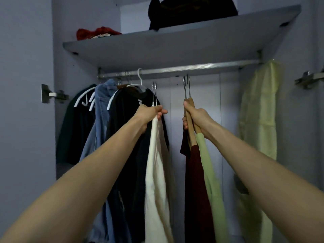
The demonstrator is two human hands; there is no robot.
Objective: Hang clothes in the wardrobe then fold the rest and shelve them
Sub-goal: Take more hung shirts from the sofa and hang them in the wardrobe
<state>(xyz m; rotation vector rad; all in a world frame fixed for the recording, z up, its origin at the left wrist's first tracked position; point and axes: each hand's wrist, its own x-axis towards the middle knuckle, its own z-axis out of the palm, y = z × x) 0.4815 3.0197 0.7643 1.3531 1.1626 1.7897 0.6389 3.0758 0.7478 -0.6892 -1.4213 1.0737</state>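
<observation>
head view: left hand [151,114] grips cream garment [157,165], right hand [196,118] grips wooden hangers [191,130]; no legible writing.

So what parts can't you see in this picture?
Head view only:
- The hooks above the left hand and those above the right hand: too small to tell if they reach the rail.
- Cream garment, maroon garment, green garment: bottoms cut off by the lower edge.
- Dark pile on the shelf: too dim to name.
</observation>
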